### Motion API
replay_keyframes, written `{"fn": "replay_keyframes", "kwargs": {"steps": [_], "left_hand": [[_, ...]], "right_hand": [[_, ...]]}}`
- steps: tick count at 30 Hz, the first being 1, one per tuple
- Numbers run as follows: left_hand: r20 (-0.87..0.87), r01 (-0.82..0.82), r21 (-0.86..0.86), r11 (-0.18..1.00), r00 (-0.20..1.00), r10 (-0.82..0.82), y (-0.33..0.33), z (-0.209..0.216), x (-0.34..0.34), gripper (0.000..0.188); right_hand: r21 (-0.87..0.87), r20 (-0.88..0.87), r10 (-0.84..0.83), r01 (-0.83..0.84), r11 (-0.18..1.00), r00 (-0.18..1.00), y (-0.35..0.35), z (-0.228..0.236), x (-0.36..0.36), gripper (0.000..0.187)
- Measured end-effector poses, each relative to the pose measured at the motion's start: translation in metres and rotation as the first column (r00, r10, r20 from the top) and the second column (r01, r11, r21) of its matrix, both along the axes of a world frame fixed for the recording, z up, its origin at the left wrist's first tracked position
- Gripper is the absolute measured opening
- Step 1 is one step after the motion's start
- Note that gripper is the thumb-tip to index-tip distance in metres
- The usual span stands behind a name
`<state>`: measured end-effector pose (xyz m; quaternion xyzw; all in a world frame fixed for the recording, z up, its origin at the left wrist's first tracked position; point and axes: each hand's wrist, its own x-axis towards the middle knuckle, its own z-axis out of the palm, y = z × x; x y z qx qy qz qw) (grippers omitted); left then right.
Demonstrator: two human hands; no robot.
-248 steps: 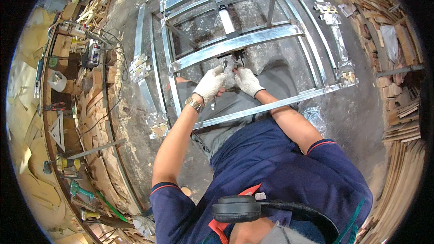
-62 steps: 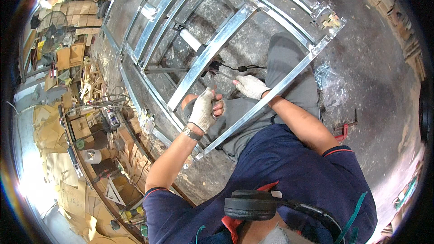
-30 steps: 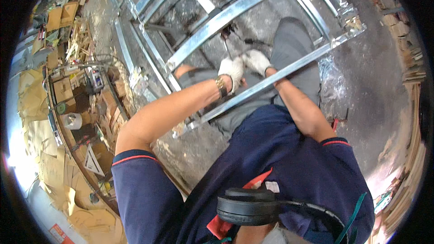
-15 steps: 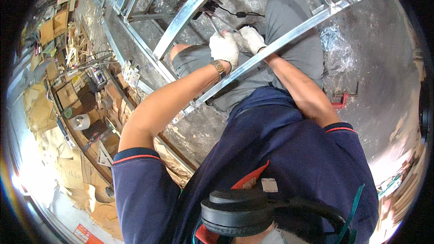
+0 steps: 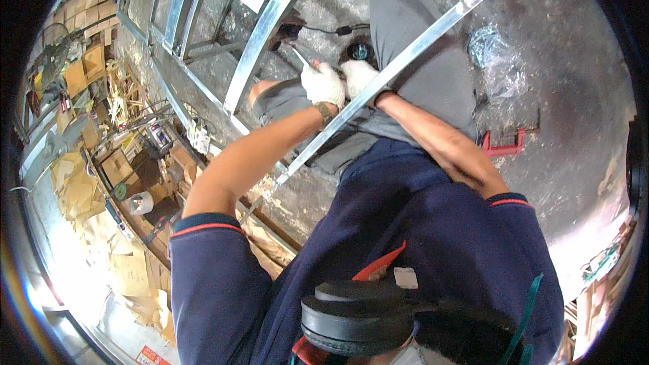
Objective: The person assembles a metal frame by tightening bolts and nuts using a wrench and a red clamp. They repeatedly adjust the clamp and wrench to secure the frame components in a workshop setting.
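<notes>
Both my hands wear white knit gloves and are close together, low over the floor between my legs. My left hand (image 5: 323, 84) is closed around a thin metal-shafted tool (image 5: 300, 57), which points up and left, with a bit of red by the fingers. Just to its right my right hand (image 5: 358, 79) is curled, and what its fingers hold is hidden. A round black dish (image 5: 359, 51) with shiny bits inside lies right beyond the right hand. A silvery metal frame bar (image 5: 399, 65) crosses above my right wrist.
More bars of the metal frame (image 5: 270, 27) stand to the left and ahead. A black cable (image 5: 343, 30) runs across the floor. At right lie a clear plastic bag (image 5: 497, 61) and a red clamp (image 5: 503, 143). A cluttered wooden box (image 5: 145, 182) stands at left.
My right hand has shifted a little back and left, and the black dish now shows more fully. The left hand has moved slightly left and down in view. The whole view has shifted slightly.
</notes>
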<state>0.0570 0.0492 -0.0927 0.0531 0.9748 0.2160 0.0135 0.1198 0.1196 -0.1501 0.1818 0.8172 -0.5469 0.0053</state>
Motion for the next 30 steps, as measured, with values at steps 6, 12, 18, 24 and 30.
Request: {"fn": "replay_keyframes", "kwargs": {"steps": [6, 12, 18, 24, 30], "left_hand": [[0.148, 0.005, 0.297, 0.955, 0.988, -0.051, -0.011, -0.027, -0.004, 0.033], [0.078, -0.054, 0.256, 0.965, 0.996, 0.035, 0.001, -0.04, -0.004, 0.031], [0.462, -0.375, 0.634, 0.676, 0.885, 0.058, -0.009, -0.061, -0.012, 0.024], [0.398, -0.282, 0.754, 0.593, 0.915, -0.072, -0.017, -0.116, -0.026, 0.034], [0.575, -0.115, 0.336, 0.935, 0.811, -0.107, -0.052, -0.115, -0.029, 0.042]], "right_hand": [[0.01, 0.052, 0.018, -0.019, 1.0, 0.998, 0.005, 0.014, 0.007, 0.025], [0.051, 0.017, 0.021, -0.022, 0.998, 1.0, 0.008, 0.009, 0.006, 0.034], [0.049, 0.071, 0.05, -0.053, 0.997, 0.996, 0.007, 0.038, 0.01, 0.027], [0.001, 0.13, 0.008, -0.008, 1.0, 0.991, -0.001, 0.035, 0.007, 0.043], [-0.221, 0.241, 0.194, -0.14, 0.965, 0.951, 0.021, 0.069, 0.0, 0.038]]}}
